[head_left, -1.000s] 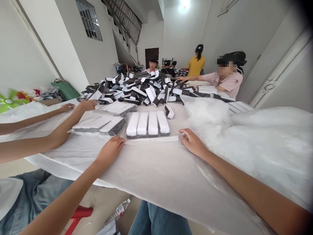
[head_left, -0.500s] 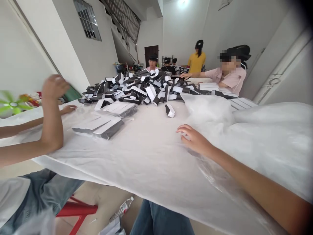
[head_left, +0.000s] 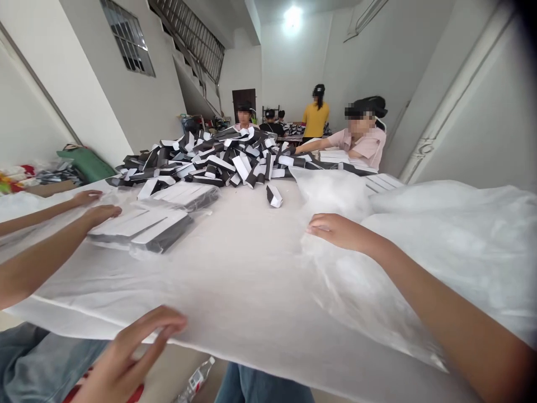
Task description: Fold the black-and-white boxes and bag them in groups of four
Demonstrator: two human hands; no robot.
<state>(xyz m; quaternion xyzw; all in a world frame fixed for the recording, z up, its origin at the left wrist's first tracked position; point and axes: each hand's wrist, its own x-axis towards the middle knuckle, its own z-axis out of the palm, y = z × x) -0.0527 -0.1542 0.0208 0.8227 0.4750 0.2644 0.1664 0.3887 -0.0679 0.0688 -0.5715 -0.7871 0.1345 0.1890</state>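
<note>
My right hand point(head_left: 338, 230) is over the right half of the table, its fingertips pinched on the edge of a clear plastic bag point(head_left: 356, 294). The bag spreads from the fingers toward the table's near edge. Low on the left, my left hand point(head_left: 140, 341) hangs at the front edge of the white-covered table point(head_left: 235, 268), empty, with thumb and fingers apart. One black-and-white folded carton point(head_left: 274, 196) lies by itself beyond my hands. To its left rest two plastic-wrapped packs of cartons, the nearer pack point(head_left: 161, 232) beside a co-worker's hand point(head_left: 103, 214).
A heap of black-and-white cartons point(head_left: 210, 159) covers the far side. Large milky plastic bags point(head_left: 453, 240) pile up on the right. A co-worker in pink point(head_left: 369, 145) sits at the far right. A plastic bottle point(head_left: 197, 380) lies on the floor below.
My left hand has come into view at the lower left. My right hand has closed on the bag and lifted its edge. The co-worker's raised arm has lowered to the packs.
</note>
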